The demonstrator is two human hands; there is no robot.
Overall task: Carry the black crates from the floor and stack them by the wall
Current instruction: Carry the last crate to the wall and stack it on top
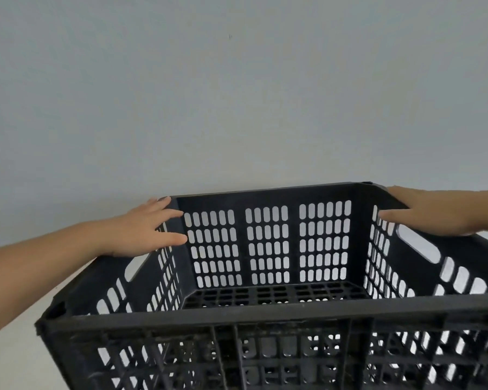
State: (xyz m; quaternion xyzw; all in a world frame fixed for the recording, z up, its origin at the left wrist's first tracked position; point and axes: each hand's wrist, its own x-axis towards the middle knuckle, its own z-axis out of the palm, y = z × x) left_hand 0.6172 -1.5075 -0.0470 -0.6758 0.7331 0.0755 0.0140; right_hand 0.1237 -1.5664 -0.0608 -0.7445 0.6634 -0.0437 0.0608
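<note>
A black slotted crate (268, 313) fills the lower half of the head view, its open top facing me and its far side close to the pale wall (237, 94). My left hand (141, 229) lies flat on the left rim at the far-left corner, fingers stretched and thumb over the inside. My right hand (426, 211) lies flat on the far-right corner in the same way. Neither hand curls around the rim. The crate is empty inside. More black lattice shows through the near wall at the bottom; I cannot tell if it is another crate.
The plain grey-white wall stands straight ahead behind the crate. A strip of light floor or surface (17, 361) shows at the lower left beside the crate.
</note>
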